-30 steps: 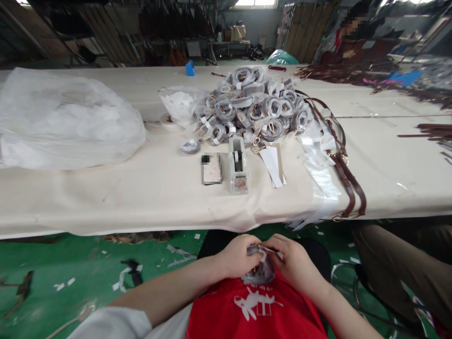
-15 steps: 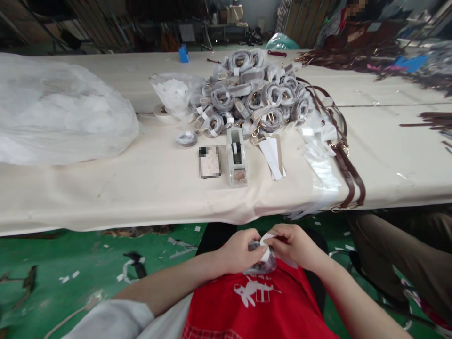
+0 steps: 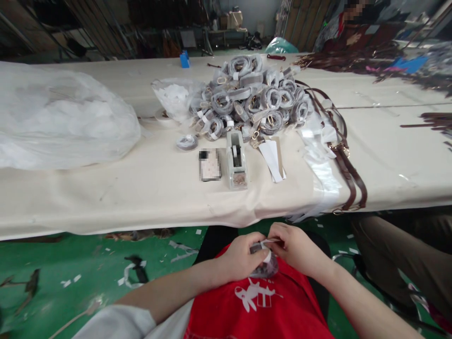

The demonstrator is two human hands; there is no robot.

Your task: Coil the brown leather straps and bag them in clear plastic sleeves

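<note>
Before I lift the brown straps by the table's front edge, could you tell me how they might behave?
The brown straps look floppy, lying in loose curves. Their gold-coloured metal fittings would probably make them swing or snag. With their lower ends at the table edge, they may slip off if pushed.

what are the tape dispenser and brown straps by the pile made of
The tape dispenser looks like pale grey, slightly glossy plastic, given its smooth, moulded body. The brown straps look like smooth leather, with soft sheen along their curves, though possibly imitation.
</note>
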